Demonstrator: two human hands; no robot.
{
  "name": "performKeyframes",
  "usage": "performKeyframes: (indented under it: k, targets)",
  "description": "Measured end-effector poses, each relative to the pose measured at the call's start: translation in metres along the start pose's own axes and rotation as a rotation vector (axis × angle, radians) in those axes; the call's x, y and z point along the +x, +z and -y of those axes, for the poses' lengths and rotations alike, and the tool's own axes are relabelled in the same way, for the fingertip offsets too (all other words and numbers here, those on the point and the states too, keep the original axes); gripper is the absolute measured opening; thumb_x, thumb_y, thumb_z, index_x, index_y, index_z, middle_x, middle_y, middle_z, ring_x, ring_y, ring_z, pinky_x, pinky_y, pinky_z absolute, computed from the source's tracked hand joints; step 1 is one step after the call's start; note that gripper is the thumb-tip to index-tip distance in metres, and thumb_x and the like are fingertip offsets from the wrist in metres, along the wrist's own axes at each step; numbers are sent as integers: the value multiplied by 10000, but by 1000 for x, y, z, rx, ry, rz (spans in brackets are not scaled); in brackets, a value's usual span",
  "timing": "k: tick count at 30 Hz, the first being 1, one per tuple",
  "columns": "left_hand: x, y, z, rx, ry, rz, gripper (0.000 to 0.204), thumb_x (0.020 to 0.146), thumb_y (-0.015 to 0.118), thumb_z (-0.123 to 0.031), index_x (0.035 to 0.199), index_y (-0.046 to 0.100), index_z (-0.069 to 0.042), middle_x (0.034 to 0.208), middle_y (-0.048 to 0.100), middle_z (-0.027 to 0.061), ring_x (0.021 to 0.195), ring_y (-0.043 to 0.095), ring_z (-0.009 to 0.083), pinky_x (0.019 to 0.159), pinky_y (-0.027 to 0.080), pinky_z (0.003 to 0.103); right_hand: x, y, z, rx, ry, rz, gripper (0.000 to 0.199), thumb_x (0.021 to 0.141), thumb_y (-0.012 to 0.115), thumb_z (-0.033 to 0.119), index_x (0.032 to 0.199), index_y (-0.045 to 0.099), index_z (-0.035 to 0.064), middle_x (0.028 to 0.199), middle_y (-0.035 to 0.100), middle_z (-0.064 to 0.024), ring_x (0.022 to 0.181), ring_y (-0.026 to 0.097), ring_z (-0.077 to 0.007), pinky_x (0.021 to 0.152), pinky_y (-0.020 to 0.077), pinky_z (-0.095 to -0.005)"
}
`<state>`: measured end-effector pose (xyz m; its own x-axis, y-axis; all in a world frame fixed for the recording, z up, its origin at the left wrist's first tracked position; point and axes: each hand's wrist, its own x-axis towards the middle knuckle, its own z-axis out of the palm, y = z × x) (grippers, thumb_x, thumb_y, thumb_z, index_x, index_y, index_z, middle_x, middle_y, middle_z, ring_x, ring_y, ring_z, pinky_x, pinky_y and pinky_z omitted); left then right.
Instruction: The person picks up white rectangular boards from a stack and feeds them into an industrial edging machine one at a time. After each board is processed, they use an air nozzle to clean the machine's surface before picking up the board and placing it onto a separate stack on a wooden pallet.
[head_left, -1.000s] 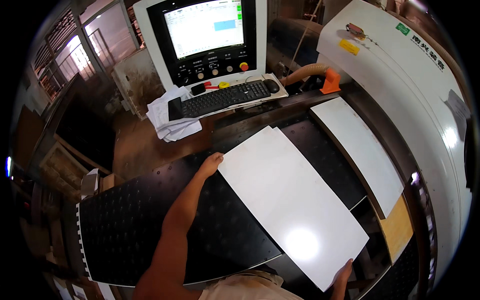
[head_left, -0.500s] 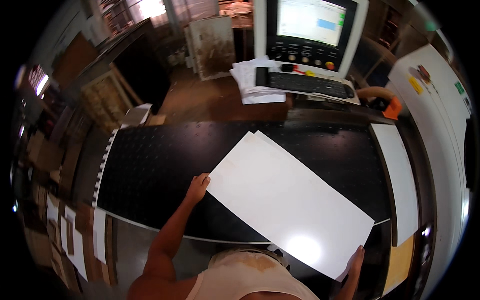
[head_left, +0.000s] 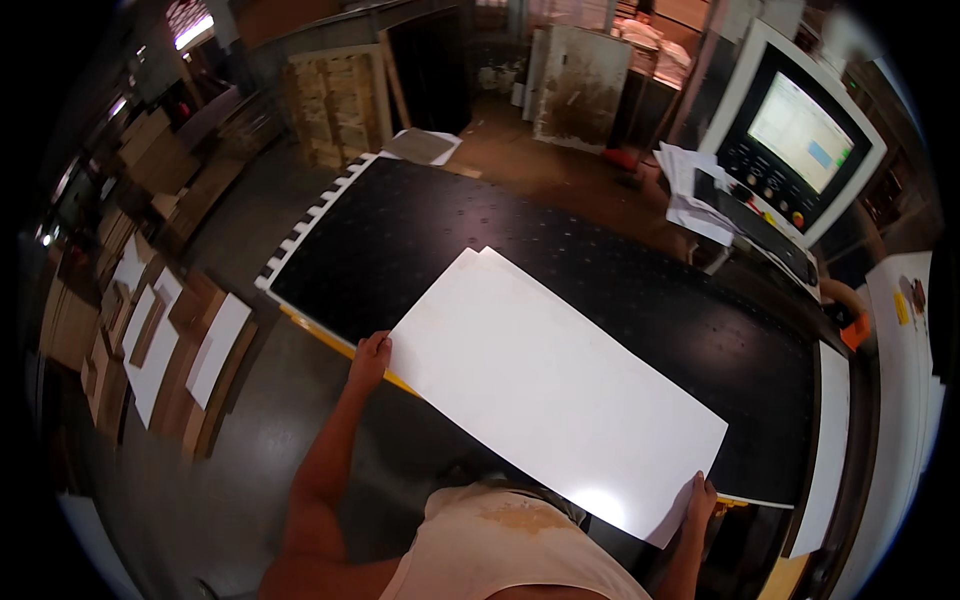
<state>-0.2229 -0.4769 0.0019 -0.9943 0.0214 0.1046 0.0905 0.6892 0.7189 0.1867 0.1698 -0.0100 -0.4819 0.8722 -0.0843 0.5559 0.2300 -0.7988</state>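
Two white rectangular panels (head_left: 560, 390), one lying over the other with a slight offset at the far corner, are held between my hands in front of my body. My left hand (head_left: 373, 358) is closed round the left end, its thumb on the top face. At the near right end, my right hand (head_left: 699, 500) grips the edge, with its fingers partly hidden beneath. Under and beyond the panels lies a black work table (head_left: 640, 260) dotted with small round studs. Whether the panels touch its surface is hard to tell.
Stacks of brown and white boards (head_left: 200, 350) stand on the floor at the left. A control console with a screen (head_left: 800, 130) is at the far right, beside papers (head_left: 693, 190) and a keyboard (head_left: 765, 235). A long white strip (head_left: 828, 450) borders the table's right end.
My view has swung to the left, so the table and console appear farther right. The panels stay in both hands and now overhang the table's near edge more.
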Motion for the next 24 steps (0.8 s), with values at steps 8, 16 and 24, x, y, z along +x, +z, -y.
performKeyframes:
  k: [8,16,24]
  targets:
    - [-70,-117,139,28,-158,-127,346,971,571,-322,1181,651,-59,1041,658,197,1027,591,346,895,471,441,20,145,142,182,-132,263,457,969,596,318,681,500,-25,646,416,9,640,346,-109,565,321,-346]
    - [-60,-202,191,-861,-742,46,579,946,609,-502,1350,575,-89,1208,660,130,1086,633,269,955,492,399,81,311,278,-94,-406,539,446,969,597,339,819,619,-80,722,553,-12,697,455,-117,638,411,-324]
    - [-123,-229,147,-744,-1033,-112,760,932,546,-631,1330,554,17,1180,658,145,1040,645,250,907,514,420,93,442,374,-73,-416,848,410,968,602,323,899,647,-79,770,552,15,724,450,-102,658,386,-281]
